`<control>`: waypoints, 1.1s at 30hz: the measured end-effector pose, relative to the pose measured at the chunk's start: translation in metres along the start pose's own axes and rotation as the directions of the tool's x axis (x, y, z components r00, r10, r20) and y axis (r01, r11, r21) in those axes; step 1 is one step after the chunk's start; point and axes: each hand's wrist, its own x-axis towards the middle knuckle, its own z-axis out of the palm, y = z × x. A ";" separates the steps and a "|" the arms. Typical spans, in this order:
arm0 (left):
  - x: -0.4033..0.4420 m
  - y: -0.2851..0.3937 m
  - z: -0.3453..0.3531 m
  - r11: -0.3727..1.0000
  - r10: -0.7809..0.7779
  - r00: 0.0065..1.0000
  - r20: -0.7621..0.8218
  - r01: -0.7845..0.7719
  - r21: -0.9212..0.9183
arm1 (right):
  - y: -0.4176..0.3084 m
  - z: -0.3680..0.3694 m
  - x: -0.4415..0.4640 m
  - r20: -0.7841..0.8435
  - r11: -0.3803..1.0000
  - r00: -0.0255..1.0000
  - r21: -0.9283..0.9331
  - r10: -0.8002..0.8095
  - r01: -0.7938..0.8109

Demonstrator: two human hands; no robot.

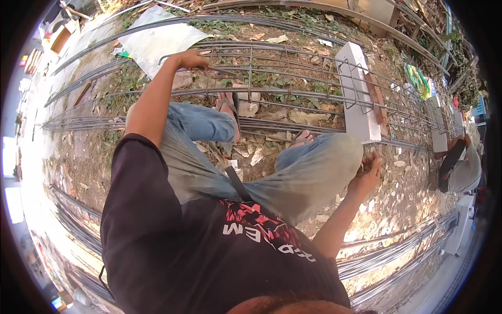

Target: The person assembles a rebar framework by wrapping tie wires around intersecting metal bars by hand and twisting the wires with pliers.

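Observation:
My left hand (192,60) is stretched forward over a long cage of steel bars (293,92), its fingers closed. A slim dark metal piece (225,71) runs from it towards an upright stirrup (250,68); whether it is a tool or a loose rod I cannot tell. Low beside my right knee, my right hand (367,174) has its fingers curled together. What they pinch, if anything, is too small to make out. The cage rests across a white block (358,94), with a reddish-brown piece (377,104) beside it.
A translucent plastic sheet (159,39) lies at the far left. Bundles of steel rods (402,246) run behind me on the right. Another person (460,167) crouches at the far right near a second white block (437,123). Dry leaves and stones cover the ground.

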 end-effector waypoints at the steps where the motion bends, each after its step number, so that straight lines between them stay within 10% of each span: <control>1: -0.001 -0.002 -0.001 0.996 -0.059 0.994 -0.095 0.053 -0.067 | 0.010 -0.011 0.001 -0.009 0.999 0.999 0.023 0.035 -0.035; 6: -0.029 0.007 -0.014 0.981 -0.157 0.846 -0.509 0.073 -0.181 | 0.026 -0.034 -0.003 0.043 1.000 0.999 -0.029 0.007 -0.006; 10: -0.079 0.065 -0.045 0.878 -0.091 0.698 -0.710 -0.280 -0.388 | -0.027 0.003 -0.011 0.195 0.942 0.956 -0.212 -0.220 0.260; 16: -0.119 0.214 -0.018 0.473 0.307 0.884 -0.353 -0.463 -0.749 | -0.096 0.136 -0.010 0.730 0.765 0.506 0.035 -0.459 0.644; 20: -0.132 0.337 0.050 0.483 0.383 0.882 -0.276 -0.445 -0.754 | -0.106 0.179 -0.013 0.858 0.930 0.373 0.278 -0.353 0.241; 26: -0.078 0.413 0.151 0.357 0.298 0.894 -0.333 -0.428 -0.830 | -0.094 0.128 -0.025 0.643 0.965 0.738 0.007 -0.204 0.261; 29: -0.092 0.434 0.194 0.078 0.368 0.842 -0.395 -0.451 -0.889 | -0.070 0.098 -0.007 0.477 0.985 0.876 -0.108 -0.066 0.133; 33: -0.015 0.394 0.272 0.488 0.171 0.947 -0.271 -0.321 -0.811 | -0.071 0.059 0.022 0.435 0.995 0.899 -0.100 0.042 0.002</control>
